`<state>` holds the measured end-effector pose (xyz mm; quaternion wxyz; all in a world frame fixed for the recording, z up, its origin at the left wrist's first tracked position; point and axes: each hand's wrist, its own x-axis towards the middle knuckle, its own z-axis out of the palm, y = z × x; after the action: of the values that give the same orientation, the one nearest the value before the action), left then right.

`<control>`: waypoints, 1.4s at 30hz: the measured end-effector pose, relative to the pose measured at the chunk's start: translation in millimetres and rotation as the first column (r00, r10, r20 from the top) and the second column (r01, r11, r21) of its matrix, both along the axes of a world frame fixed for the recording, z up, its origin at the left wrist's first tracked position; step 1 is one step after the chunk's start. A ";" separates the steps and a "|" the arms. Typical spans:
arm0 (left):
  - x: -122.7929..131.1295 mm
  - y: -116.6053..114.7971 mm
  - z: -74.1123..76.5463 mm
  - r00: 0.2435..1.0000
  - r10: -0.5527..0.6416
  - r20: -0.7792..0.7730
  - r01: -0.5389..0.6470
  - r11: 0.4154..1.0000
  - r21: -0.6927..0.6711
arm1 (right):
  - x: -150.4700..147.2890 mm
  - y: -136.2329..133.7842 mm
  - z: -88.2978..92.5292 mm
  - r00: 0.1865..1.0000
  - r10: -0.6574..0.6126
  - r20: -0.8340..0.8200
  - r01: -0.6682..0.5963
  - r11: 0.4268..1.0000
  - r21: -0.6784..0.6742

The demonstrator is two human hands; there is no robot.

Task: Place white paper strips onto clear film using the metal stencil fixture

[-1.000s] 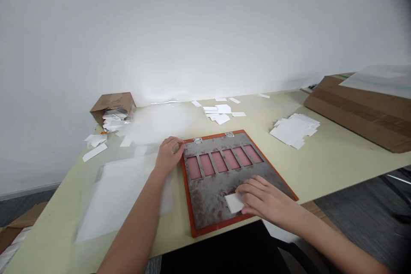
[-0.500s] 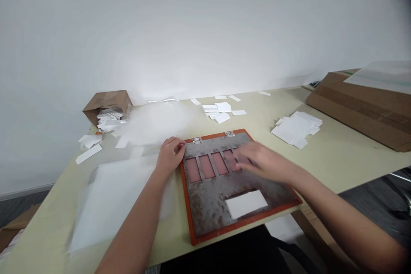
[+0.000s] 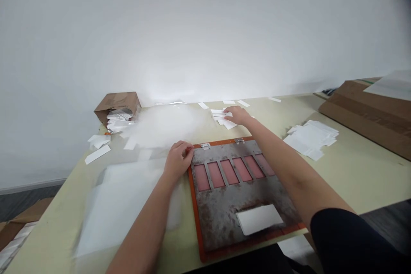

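A rusty metal plate with an orange rim (image 3: 221, 209) lies on the table in front of me, with several pink rectangular windows (image 3: 229, 170) across its upper half. A white card (image 3: 259, 218) rests flat on its lower part. My left hand (image 3: 177, 158) grips the plate's upper left corner, fingers curled over the edge. My right hand (image 3: 236, 114) reaches past the plate's far edge and lies, fingers down, on a small pile of white slips (image 3: 221, 118); whether it holds one is hidden.
A translucent sheet (image 3: 122, 197) lies left of the plate. A crumpled plastic bag (image 3: 163, 123) and an open brown box of slips (image 3: 118, 105) sit at the back left. A stack of white cards (image 3: 311, 138) lies right, beside a large cardboard box (image 3: 372, 115).
My right hand left the white card on the plate's lower part and moved across the plate to the slip pile at the back. My left hand kept its place at the corner.
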<state>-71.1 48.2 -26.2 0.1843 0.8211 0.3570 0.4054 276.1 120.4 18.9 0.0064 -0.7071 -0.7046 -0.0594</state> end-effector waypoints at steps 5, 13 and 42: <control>0.0 -0.9 -0.4 1.000 0.009 -0.003 -0.009 1.000 -0.008 | -15.7 13.7 -9.6 0.994 0.011 0.105 -0.017 0.998 0.056; 0.4 -2.7 -0.7 1.000 0.007 -0.031 -0.007 1.000 -0.010 | -20.5 14.0 -17.5 0.962 0.040 0.269 -0.062 0.995 0.074; -0.6 -1.4 3.5 0.990 0.100 0.097 -0.090 0.991 -0.103 | -138.3 -96.7 -13.4 0.743 0.324 -0.585 -0.135 0.929 0.344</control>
<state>-71.7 46.8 -22.6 0.2229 0.7713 0.4052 0.4372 137.9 23.7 5.4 0.3498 -0.5840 -0.7277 0.0845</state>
